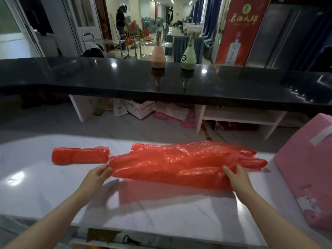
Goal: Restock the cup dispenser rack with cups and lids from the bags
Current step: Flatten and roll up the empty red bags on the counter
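Both hands work 1 red plastic bag (179, 164) stretched sideways across the white worktop (36, 177) at frame centre. Left hand (98, 174) pinches the bag's left end, thumb over the film, fingers under; right hand (235, 177) grips the lower right part near the handle loops, fingers curled into the plastic. The hands are well apart, which keeps the bag taut and lifted off the surface (shadow shows beneath it), likely to flatten or fold it, or to feel for contents. The bag looks thin and mostly flat; cannot tell if any cups or lids are inside. A 2nd red bag, rolled into a tight bundle (80, 155), lies on the worktop just left of the stretched one, near its left end but not clearly touching, seemingly set aside. No cups, lids or dispenser rack are visible, so restocking progress can't be judged. A pink box (305, 177) sits at the right edge, tilted, close to the bag's handles. Behind, a black glossy counter (89, 76) crosses the upper middle, carrying 2 bottles: a pink one (158, 56) and a green one (188, 57), side by side. A red banner (240, 29) stands upper right. A person stands far back, upper left. Film is slippery, so a pinch could slide.
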Motion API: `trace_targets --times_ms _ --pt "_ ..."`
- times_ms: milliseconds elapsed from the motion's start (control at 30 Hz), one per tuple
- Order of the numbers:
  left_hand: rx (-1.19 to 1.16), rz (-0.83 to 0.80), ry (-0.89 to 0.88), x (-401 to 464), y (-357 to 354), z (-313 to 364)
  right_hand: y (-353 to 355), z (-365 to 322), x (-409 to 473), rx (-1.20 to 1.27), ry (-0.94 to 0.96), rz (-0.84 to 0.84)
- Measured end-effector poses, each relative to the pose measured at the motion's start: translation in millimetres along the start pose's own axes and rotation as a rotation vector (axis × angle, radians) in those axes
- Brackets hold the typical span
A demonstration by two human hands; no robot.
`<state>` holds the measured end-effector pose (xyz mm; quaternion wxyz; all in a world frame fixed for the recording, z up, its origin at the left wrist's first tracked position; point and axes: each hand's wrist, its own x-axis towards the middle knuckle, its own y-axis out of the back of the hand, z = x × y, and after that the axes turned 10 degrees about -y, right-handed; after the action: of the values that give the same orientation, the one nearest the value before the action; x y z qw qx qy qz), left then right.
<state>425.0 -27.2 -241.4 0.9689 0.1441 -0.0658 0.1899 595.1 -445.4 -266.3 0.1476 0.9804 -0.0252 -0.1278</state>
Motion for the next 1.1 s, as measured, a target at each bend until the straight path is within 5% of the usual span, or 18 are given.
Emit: trace_targets --times_ms 167,300,500,600,767,933,1100 --pt "-0.001 -0.134 -0.048 0 -19 -2 0 11 5 -0.076 -0.006 0.079" --pt "-0.223 -0.155 0.026 6 -17 0 6 12 8 -0.015 0.005 0.111" --pt "0.218 -0.103 0.023 15 -44 2 18 14 4 0.05 -0.053 0.086" --pt "0.281 0.016 0.042 24 -57 -2 30 15 1 -0.08 -0.024 0.156" --pt "0.33 -0.014 0.131 16 -55 -24 41 40 -15 -0.331 0.009 0.1" --pt "0.32 0.071 0.182 13 -56 -24 36 38 -22 -0.005 -0.107 -0.077" --pt "0.57 0.123 0.149 16 -61 -27 38 41 -17 -0.016 -0.105 -0.028"
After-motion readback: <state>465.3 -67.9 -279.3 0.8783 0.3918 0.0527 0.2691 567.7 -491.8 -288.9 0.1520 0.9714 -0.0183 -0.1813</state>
